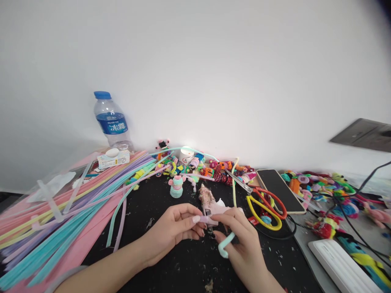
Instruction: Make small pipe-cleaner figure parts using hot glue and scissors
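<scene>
My left hand [180, 226] is closed, thumb and fingertips pinching a short lilac pipe cleaner piece [208, 220]. My right hand [241, 242] is closed too, its fingertips at the other end of the lilac piece. A bent mint-green pipe cleaner [225, 246] sticks out from between the right hand's fingers. Just beyond both hands lies a pale pink hot glue gun [216, 208] with a grimy nozzle, partly hidden by the fingers. Behind the left hand stands a small mint and pink pipe cleaner figure [176, 187].
Bundled pastel pipe cleaners [100, 203] cover the left side. A water bottle [110, 122] leans at the wall. Red and yellow scissors [265, 203] lie right of the hands, near a phone [279, 189]. Colourful figures [207, 169] line the back; a white power strip [342, 264] lies right.
</scene>
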Action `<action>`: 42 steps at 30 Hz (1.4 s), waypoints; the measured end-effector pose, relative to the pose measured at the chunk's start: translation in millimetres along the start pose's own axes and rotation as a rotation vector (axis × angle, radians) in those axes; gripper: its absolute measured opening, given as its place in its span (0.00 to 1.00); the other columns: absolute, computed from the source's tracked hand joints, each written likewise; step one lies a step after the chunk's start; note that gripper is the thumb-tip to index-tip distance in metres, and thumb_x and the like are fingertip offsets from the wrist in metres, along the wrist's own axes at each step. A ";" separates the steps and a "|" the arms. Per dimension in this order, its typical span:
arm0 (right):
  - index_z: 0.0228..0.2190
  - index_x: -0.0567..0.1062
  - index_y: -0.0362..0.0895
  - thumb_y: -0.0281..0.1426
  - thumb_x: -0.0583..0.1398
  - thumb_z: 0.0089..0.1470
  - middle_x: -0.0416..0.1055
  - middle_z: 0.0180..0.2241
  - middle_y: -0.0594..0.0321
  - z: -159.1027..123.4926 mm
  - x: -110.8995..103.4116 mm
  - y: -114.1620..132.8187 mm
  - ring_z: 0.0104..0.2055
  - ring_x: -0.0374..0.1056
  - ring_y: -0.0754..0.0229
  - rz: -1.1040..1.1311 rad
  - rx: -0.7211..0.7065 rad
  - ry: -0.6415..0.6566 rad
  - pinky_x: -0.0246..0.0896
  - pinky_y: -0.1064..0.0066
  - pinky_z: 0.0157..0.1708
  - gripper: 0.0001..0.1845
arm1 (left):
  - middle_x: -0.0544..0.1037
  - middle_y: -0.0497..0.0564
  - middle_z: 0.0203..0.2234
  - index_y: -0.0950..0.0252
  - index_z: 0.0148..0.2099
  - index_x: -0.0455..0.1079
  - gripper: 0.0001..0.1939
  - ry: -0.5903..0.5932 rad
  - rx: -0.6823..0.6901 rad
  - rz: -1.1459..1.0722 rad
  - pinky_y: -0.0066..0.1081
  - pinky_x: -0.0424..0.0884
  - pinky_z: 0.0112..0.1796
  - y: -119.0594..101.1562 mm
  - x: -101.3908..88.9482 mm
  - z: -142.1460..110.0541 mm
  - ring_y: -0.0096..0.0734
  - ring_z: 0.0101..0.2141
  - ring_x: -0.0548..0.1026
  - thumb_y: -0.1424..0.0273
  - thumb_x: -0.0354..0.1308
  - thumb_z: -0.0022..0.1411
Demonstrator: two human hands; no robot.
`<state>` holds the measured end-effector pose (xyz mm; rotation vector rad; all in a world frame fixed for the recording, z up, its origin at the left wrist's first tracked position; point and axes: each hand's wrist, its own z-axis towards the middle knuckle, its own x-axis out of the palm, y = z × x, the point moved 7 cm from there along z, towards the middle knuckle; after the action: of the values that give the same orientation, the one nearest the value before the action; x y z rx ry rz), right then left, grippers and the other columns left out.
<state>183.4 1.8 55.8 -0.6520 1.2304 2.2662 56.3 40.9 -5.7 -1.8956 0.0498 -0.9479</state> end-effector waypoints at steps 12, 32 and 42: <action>0.30 0.74 0.44 0.22 0.57 0.53 0.69 0.25 0.61 1.1 8.2 9.8 0.28 0.65 0.59 -0.051 -0.076 0.075 0.58 0.69 0.27 0.07 | 0.79 0.50 0.24 0.70 0.29 0.71 0.07 0.095 0.023 0.265 0.30 0.69 0.33 6.1 4.8 -0.9 0.29 0.27 0.75 0.73 0.66 0.48; 0.45 0.68 0.44 0.27 0.56 0.51 0.66 0.37 0.57 -1.8 10.3 4.9 0.38 0.63 0.54 -0.015 0.024 0.193 0.60 0.64 0.36 0.17 | 0.72 0.46 0.23 0.68 0.30 0.63 0.10 0.113 0.066 0.306 0.28 0.68 0.30 0.9 6.5 2.3 0.26 0.25 0.72 0.71 0.62 0.53; 0.27 0.70 0.44 0.25 0.51 0.58 0.66 0.27 0.61 0.4 2.2 -0.6 0.30 0.60 0.58 -0.219 0.013 0.083 0.53 0.65 0.30 0.11 | 0.74 0.45 0.22 0.67 0.33 0.62 0.15 -0.008 0.070 0.258 0.28 0.69 0.27 -2.8 -1.5 4.9 0.26 0.22 0.73 0.71 0.66 0.48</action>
<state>181.9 2.9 54.3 -0.8398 1.1495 2.0678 57.4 46.6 -5.4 -1.7777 0.2469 -0.7566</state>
